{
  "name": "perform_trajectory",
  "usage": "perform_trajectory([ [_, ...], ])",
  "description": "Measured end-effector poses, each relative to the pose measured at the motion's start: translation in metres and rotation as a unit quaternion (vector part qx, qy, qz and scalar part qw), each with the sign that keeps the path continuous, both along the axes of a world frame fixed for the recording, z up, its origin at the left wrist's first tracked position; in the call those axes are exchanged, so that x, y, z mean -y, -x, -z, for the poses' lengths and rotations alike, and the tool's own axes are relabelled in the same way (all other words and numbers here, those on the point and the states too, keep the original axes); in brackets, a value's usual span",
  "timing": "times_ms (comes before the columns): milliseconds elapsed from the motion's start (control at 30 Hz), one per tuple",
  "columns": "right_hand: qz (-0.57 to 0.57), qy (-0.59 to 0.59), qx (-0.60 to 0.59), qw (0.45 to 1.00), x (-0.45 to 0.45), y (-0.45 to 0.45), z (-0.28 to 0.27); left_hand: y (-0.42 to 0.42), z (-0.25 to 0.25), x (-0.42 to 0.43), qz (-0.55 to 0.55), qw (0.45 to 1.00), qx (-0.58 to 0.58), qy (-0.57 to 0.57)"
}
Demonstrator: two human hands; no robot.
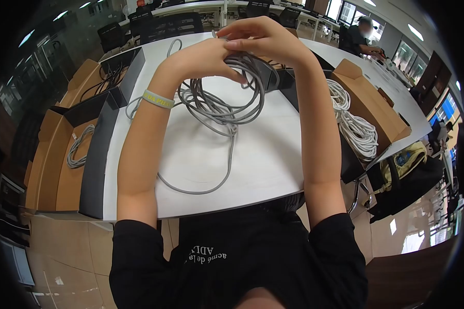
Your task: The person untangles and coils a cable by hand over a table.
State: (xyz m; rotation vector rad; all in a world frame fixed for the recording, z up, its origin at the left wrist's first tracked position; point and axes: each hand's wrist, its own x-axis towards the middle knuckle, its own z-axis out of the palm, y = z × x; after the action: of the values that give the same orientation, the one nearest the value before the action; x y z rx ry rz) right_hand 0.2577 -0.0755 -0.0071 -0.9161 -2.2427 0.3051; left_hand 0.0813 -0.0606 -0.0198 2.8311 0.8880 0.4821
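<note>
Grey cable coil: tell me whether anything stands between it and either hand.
Nothing visible stands between the left hand and the grey cable coil it grips. The right hand overlaps the left hand's fingers; whether it touches cable is unclear.

The cable [197, 98] is grey, the table [201, 162] white. Boxes [99, 159] are black and brown, the wristband [158, 99] pale with yellow lettering, the shirt [216, 275] black with white print.

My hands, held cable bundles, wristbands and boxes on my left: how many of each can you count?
Left hand and right hand: 2
Grey cable bundle: 1
Wristband: 1
Near left box and far left box: 2
Total: 6
</note>
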Motion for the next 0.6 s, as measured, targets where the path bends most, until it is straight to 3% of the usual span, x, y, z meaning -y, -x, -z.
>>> perform_trajectory([
  [133, -0.076, 0.037, -0.020, 0.996, -0.004, -0.013, -0.001, -0.006, -0.004, 0.002, -0.046, 0.997, -0.063, 0.005],
  [233, -0.011, 0.001, 0.013, 1.000, 0.003, -0.016, -0.005, -0.002, -0.003, 0.001, 0.019, 0.999, 0.026, -0.022],
  [300, 0.115, -0.101, 0.005, 0.988, -0.001, -0.026, -0.005, 0.008, -0.007, -0.005, 0.014, 0.998, 0.057, -0.019],
  [333, 0.079, -0.123, -0.072, 0.987, -0.007, -0.029, -0.003, 0.013, -0.010, -0.007, 0.007, 0.996, 0.090, -0.017],
  [433, 0.153, -0.136, -0.091, 0.975, -0.006, -0.041, -0.004, 0.033, -0.025, -0.005, -0.012, 0.989, 0.147, -0.011],
  [567, 0.290, -0.162, -0.121, 0.935, -0.003, -0.061, -0.011, 0.064, -0.033, -0.020, 0.076, 0.953, 0.268, -0.121],
  [600, 0.286, -0.167, -0.136, 0.934, -0.011, -0.072, -0.009, 0.073, -0.037, -0.015, 0.023, 0.960, 0.264, -0.093],
])
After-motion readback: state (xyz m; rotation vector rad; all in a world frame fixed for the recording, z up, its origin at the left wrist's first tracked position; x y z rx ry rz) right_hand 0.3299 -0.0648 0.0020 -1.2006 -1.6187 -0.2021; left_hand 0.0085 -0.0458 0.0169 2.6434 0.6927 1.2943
